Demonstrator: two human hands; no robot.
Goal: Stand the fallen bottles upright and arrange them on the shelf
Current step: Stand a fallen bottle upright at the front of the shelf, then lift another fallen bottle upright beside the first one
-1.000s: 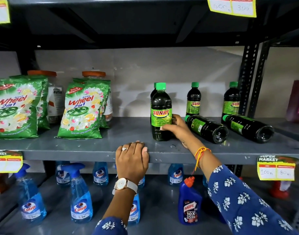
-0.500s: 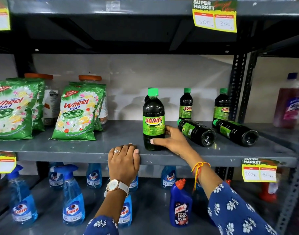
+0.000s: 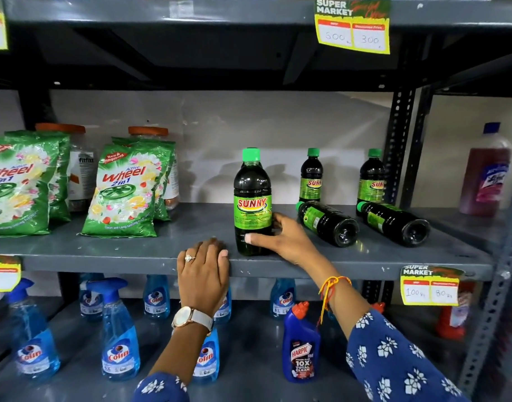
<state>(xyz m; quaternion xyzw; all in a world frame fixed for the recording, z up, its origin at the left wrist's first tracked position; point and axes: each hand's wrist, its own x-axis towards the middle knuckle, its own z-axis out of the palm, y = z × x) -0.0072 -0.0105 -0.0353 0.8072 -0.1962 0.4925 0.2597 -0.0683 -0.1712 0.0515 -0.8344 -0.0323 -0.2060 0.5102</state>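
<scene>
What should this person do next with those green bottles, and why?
Probably let go of the front bottle, which stands upright near the shelf edge, and reach the right hand to the nearer fallen bottle just beside it. Two bottles lie on their sides, caps toward the back; the other is farther right. The left hand only rests on the shelf edge.

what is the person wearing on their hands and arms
Both arms wear dark blue sleeves printed with white flowers. The left hand has a flower-shaped ring and a rose-gold round wristwatch with a pale strap. The right hand has an orange and yellow thread wristband.
</scene>
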